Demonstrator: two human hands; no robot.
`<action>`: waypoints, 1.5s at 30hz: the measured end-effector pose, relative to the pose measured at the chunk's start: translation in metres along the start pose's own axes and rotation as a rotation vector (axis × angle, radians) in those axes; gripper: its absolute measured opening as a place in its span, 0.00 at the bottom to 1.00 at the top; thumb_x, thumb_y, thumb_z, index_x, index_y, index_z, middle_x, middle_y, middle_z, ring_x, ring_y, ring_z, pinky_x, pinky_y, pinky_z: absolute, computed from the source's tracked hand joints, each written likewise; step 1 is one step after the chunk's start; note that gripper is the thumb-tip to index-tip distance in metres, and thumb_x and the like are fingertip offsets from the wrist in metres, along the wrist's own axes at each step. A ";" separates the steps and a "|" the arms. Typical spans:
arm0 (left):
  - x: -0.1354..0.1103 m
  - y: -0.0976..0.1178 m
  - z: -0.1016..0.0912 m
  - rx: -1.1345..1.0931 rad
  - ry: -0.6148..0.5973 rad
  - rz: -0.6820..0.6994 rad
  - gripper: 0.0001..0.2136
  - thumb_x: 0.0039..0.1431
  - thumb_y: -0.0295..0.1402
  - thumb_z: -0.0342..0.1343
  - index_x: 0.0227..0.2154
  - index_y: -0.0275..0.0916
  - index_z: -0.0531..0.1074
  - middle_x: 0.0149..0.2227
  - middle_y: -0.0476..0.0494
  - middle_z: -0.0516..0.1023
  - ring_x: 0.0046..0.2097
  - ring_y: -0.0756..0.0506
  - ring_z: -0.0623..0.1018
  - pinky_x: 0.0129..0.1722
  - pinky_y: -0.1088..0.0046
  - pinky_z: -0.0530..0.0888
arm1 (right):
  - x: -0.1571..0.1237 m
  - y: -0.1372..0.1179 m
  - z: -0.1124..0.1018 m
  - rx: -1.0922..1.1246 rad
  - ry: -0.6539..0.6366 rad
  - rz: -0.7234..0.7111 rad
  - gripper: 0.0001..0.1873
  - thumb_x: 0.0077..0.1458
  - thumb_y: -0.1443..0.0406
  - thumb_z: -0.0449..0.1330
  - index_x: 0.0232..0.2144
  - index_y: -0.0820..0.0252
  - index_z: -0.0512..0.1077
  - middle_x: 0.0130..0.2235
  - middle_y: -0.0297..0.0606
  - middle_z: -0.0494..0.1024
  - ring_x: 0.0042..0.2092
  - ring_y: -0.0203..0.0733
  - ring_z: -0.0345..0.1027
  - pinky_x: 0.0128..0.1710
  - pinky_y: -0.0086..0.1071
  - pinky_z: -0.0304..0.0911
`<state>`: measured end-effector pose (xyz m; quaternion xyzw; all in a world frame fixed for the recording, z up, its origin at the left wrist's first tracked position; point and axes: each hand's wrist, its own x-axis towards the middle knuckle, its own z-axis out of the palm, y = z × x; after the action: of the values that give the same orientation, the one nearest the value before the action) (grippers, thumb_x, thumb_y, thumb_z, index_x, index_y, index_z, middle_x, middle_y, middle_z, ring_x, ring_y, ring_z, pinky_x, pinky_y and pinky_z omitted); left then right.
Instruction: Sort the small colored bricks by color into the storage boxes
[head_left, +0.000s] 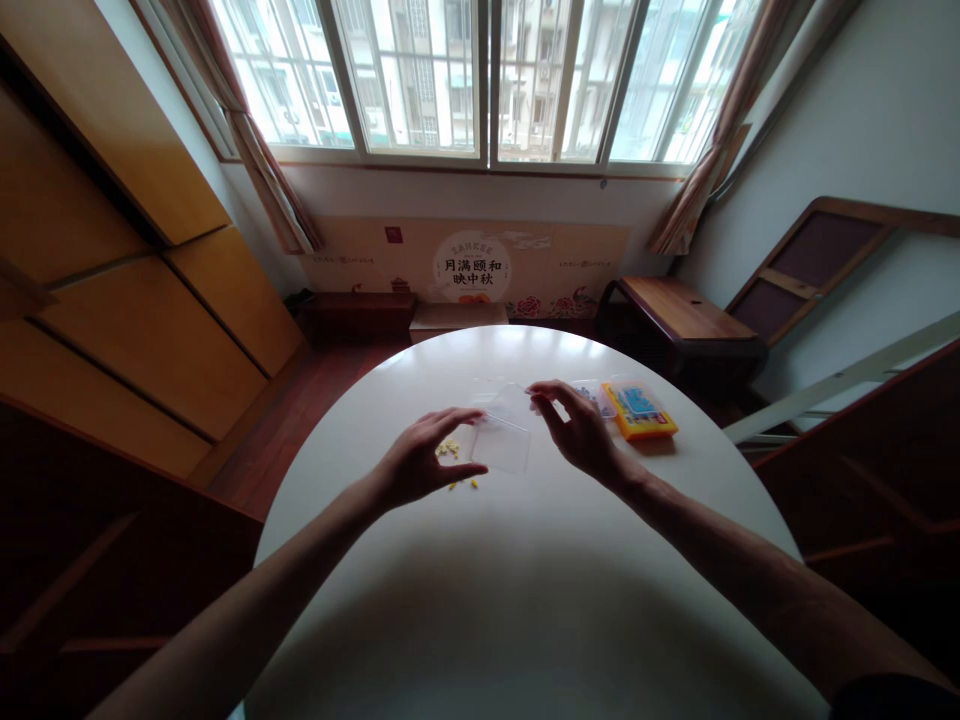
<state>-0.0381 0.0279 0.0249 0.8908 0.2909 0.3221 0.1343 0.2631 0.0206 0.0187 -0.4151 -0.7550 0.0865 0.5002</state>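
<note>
A clear plastic box [501,446] with its hinged lid [511,402] raised is between my hands, over the middle of the table. My left hand [424,455] grips the box from its left side, thumb at the near edge and fingers at the far edge. My right hand [581,430] pinches the lid's upper right corner between thumb and fingertips. Small yellow pieces [448,450] lie on the table just beyond my left fingers, partly hidden by them. A few more yellow bits [473,483] are below the left thumb.
On the right of the round white table [525,600] lies a yellow-orange box [643,425] with a clear case of blue pieces [637,400] on top. Another clear case [592,398] sits beside it, partly behind my right hand. A wooden stool-like piece [686,310] stands beyond the table.
</note>
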 end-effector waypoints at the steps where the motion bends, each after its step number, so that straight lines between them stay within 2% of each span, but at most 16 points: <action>1: 0.000 0.001 0.009 0.007 0.016 -0.019 0.30 0.66 0.48 0.71 0.65 0.43 0.72 0.61 0.35 0.82 0.60 0.35 0.83 0.63 0.53 0.79 | 0.004 0.001 -0.004 -0.019 -0.021 -0.010 0.14 0.79 0.56 0.54 0.49 0.56 0.77 0.43 0.42 0.86 0.43 0.46 0.82 0.48 0.40 0.76; 5: 0.001 0.001 0.030 0.034 -0.009 -0.096 0.28 0.70 0.46 0.67 0.68 0.45 0.70 0.64 0.36 0.80 0.63 0.34 0.81 0.63 0.53 0.78 | 0.018 0.019 -0.019 -0.136 -0.116 -0.060 0.15 0.79 0.58 0.53 0.51 0.56 0.78 0.49 0.43 0.85 0.47 0.47 0.81 0.50 0.40 0.74; 9: -0.007 -0.011 0.032 0.106 0.034 -0.152 0.24 0.72 0.47 0.63 0.65 0.45 0.73 0.65 0.36 0.79 0.62 0.34 0.81 0.63 0.53 0.77 | 0.034 0.052 -0.027 -0.268 -0.135 -0.102 0.16 0.79 0.57 0.53 0.49 0.56 0.79 0.47 0.44 0.85 0.46 0.48 0.79 0.50 0.41 0.73; 12: -0.014 -0.022 0.029 0.164 0.034 -0.145 0.23 0.73 0.48 0.61 0.65 0.45 0.74 0.65 0.37 0.79 0.63 0.34 0.80 0.64 0.52 0.77 | 0.045 0.076 -0.024 -0.346 -0.135 -0.144 0.15 0.78 0.57 0.54 0.48 0.56 0.80 0.46 0.44 0.85 0.46 0.50 0.78 0.50 0.42 0.72; 17: -0.015 -0.026 0.030 0.229 -0.080 -0.054 0.29 0.74 0.51 0.59 0.72 0.45 0.69 0.71 0.36 0.74 0.68 0.33 0.77 0.70 0.49 0.72 | 0.058 0.099 -0.004 -0.439 -0.213 -0.151 0.14 0.78 0.61 0.55 0.48 0.57 0.80 0.46 0.46 0.86 0.46 0.51 0.77 0.52 0.42 0.69; 21: -0.010 -0.026 0.038 0.267 -0.131 -0.067 0.34 0.75 0.54 0.56 0.76 0.44 0.63 0.76 0.37 0.66 0.74 0.34 0.70 0.76 0.49 0.63 | 0.060 0.105 0.013 -0.460 -0.235 -0.149 0.14 0.78 0.61 0.54 0.49 0.57 0.79 0.47 0.45 0.86 0.46 0.49 0.77 0.50 0.39 0.68; 24: -0.008 -0.028 0.043 0.293 -0.166 -0.094 0.34 0.76 0.56 0.52 0.75 0.43 0.64 0.76 0.36 0.65 0.76 0.34 0.68 0.78 0.50 0.59 | 0.059 0.106 0.024 -0.459 -0.216 -0.142 0.15 0.79 0.62 0.52 0.50 0.57 0.79 0.48 0.44 0.86 0.45 0.48 0.77 0.48 0.38 0.67; 32: -0.008 -0.029 0.041 0.386 -0.189 -0.173 0.37 0.76 0.60 0.48 0.75 0.37 0.65 0.76 0.33 0.64 0.77 0.34 0.66 0.78 0.51 0.58 | 0.060 0.099 0.048 -0.471 -0.158 -0.131 0.19 0.80 0.59 0.49 0.49 0.58 0.79 0.46 0.45 0.85 0.45 0.50 0.76 0.51 0.41 0.66; 36: -0.009 -0.033 0.040 0.418 -0.177 -0.180 0.37 0.76 0.59 0.48 0.75 0.37 0.64 0.77 0.33 0.64 0.77 0.34 0.66 0.78 0.50 0.59 | 0.060 0.095 0.055 -0.460 -0.137 -0.123 0.18 0.80 0.58 0.49 0.52 0.58 0.77 0.49 0.46 0.85 0.48 0.52 0.77 0.53 0.43 0.67; 40: -0.010 -0.035 0.040 0.440 -0.175 -0.178 0.37 0.76 0.59 0.48 0.75 0.37 0.64 0.77 0.33 0.63 0.77 0.34 0.66 0.78 0.50 0.60 | 0.057 0.092 0.042 -0.433 -0.114 -0.115 0.17 0.77 0.57 0.53 0.57 0.58 0.74 0.55 0.47 0.84 0.53 0.55 0.77 0.59 0.47 0.68; 43: -0.009 -0.033 0.040 0.450 -0.172 -0.174 0.36 0.76 0.58 0.49 0.74 0.36 0.64 0.77 0.32 0.64 0.76 0.33 0.66 0.77 0.48 0.61 | 0.054 0.099 0.012 -0.435 -0.117 -0.098 0.17 0.75 0.57 0.55 0.57 0.58 0.75 0.56 0.48 0.83 0.56 0.57 0.75 0.61 0.50 0.67; 45: -0.009 -0.030 0.040 0.449 -0.152 -0.162 0.35 0.76 0.57 0.50 0.74 0.36 0.65 0.76 0.32 0.65 0.76 0.33 0.67 0.77 0.48 0.61 | 0.051 0.108 -0.015 -0.474 -0.190 -0.085 0.17 0.73 0.57 0.56 0.56 0.59 0.76 0.55 0.50 0.83 0.57 0.59 0.75 0.63 0.52 0.67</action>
<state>-0.0305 0.0444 -0.0224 0.8937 0.4148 0.1697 -0.0200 0.3261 0.1224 0.0020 -0.4785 -0.8146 -0.0753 0.3190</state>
